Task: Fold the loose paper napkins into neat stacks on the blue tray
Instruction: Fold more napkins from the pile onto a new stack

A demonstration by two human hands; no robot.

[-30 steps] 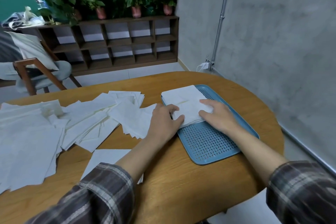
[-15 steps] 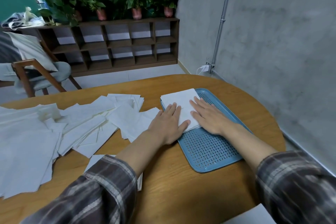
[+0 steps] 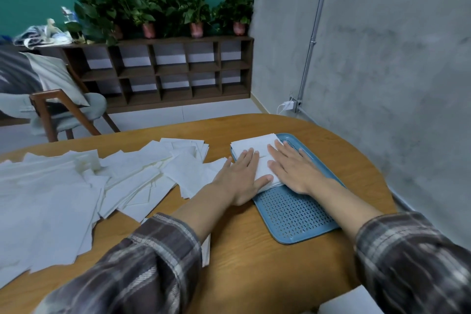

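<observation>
Napkins [image 3: 63,186] lie loose on the left. Left hand [image 3: 242,178] and right hand [image 3: 293,171] press flat, fingers straight, on the folded stack [image 3: 252,143] at the far end of the blue tray [image 3: 293,214]. A sideways push could slide the stack crooked.

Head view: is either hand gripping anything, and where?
Nothing is gripped. Left hand and right hand press flat on top of the white folded paper-napkin stack on the blue perforated tray.

No readable text anywhere.
</observation>
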